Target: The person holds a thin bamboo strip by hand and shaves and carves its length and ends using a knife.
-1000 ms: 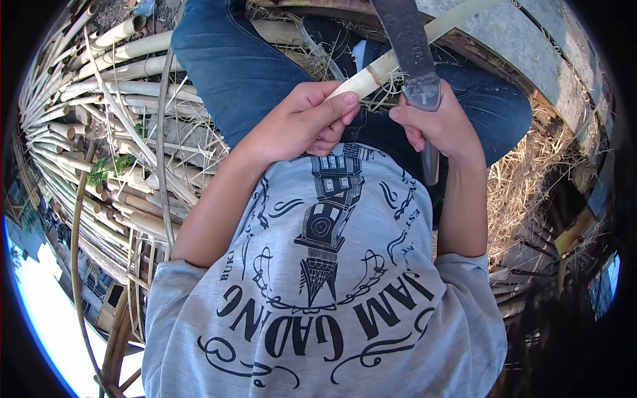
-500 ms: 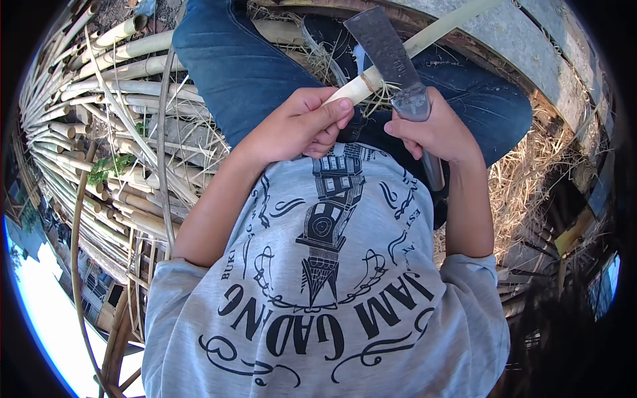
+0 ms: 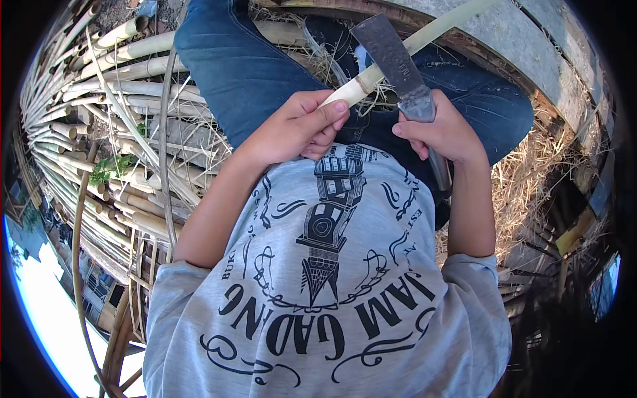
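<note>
A pale bamboo strip [image 3: 430, 38] slants from my lap to the upper right. My left hand [image 3: 302, 126] is closed around its near end, thumb on top. In my right hand [image 3: 446, 131] is a cleaver-like knife [image 3: 391, 56] with a broad dark blade, the fingers wrapped round its grey handle. The blade lies across the strip, beyond a darker node ring on it. Whether the edge touches the strip I cannot tell.
Many cut bamboo poles [image 3: 133, 69] are piled on the left. Grey boards [image 3: 531, 50] lie at the upper right. Dry shavings [image 3: 524, 186] cover the ground beside my right knee. My crossed legs in jeans [image 3: 232, 60] are under the work.
My right hand and the knife have shifted slightly right and down, along with the blade. A curled shaving at the strip near the blade is no longer seen. My left hand barely moved.
</note>
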The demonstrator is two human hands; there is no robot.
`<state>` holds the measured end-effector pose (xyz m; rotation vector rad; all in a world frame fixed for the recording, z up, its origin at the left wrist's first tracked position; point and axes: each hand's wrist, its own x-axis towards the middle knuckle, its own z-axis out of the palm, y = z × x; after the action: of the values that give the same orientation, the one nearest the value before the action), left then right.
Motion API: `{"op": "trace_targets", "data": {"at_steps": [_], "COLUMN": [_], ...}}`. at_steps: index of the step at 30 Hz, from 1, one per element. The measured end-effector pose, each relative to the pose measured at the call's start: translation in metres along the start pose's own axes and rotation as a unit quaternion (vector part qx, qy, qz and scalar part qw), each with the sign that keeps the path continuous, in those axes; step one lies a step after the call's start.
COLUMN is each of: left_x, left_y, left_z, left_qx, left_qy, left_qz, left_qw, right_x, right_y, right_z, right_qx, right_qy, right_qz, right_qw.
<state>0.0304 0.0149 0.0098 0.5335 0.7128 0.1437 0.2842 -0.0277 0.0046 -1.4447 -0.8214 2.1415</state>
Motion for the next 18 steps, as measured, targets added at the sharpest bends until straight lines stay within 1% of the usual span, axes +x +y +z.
{"op": "trace_targets", "data": {"at_steps": [1, 2, 3, 5, 7, 9, 10, 12, 13, 15, 16, 18], "left_x": [0.003, 0.004, 0.004, 0.001, 0.003, 0.003, 0.003, 0.005, 0.006, 0.01, 0.012, 0.016], "left_y": [0.0, 0.001, 0.0, -0.003, 0.0, 0.002, 0.002, 0.004, 0.006, 0.009, 0.01, 0.01], "left_z": [0.001, 0.002, 0.003, 0.0, 0.0, 0.005, 0.006, 0.01, 0.013, 0.021, 0.025, 0.03], "left_qx": [0.0, 0.007, 0.015, 0.011, 0.011, 0.019, 0.018, 0.022, 0.024, 0.078, 0.08, 0.101], "left_qy": [-0.002, 0.007, 0.02, 0.021, 0.014, 0.014, 0.015, 0.003, 0.001, 0.025, 0.021, 0.041], "left_qz": [0.001, 0.012, 0.022, 0.02, 0.02, 0.025, 0.024, 0.043, 0.043, 0.064, 0.064, 0.066], "left_qw": [1.0, 1.0, 0.999, 1.0, 1.0, 0.999, 0.999, 0.999, 0.999, 0.995, 0.995, 0.992], "right_x": [-0.001, -0.002, -0.002, -0.001, -0.003, -0.005, -0.005, -0.006, -0.008, -0.013, -0.016, -0.015], "right_y": [0.002, 0.003, 0.003, 0.002, 0.002, 0.006, 0.006, 0.003, 0.0, -0.006, -0.003, -0.006], "right_z": [-0.005, -0.006, -0.002, 0.008, 0.005, 0.002, 0.005, 0.015, 0.024, 0.04, 0.037, 0.045], "right_qx": [0.027, 0.086, 0.086, -0.016, -0.004, 0.108, 0.109, 0.106, 0.107, 0.05, 0.029, 0.04], "right_qy": [0.011, 0.016, 0.012, -0.024, -0.009, 0.018, 0.017, 0.126, 0.129, 0.242, 0.224, 0.247], "right_qz": [-0.012, -0.023, -0.02, 0.024, 0.026, -0.037, -0.036, -0.116, -0.118, -0.163, -0.178, -0.183], "right_qw": [0.999, 0.996, 0.996, 0.999, 1.0, 0.993, 0.993, 0.979, 0.979, 0.955, 0.958, 0.951]}}
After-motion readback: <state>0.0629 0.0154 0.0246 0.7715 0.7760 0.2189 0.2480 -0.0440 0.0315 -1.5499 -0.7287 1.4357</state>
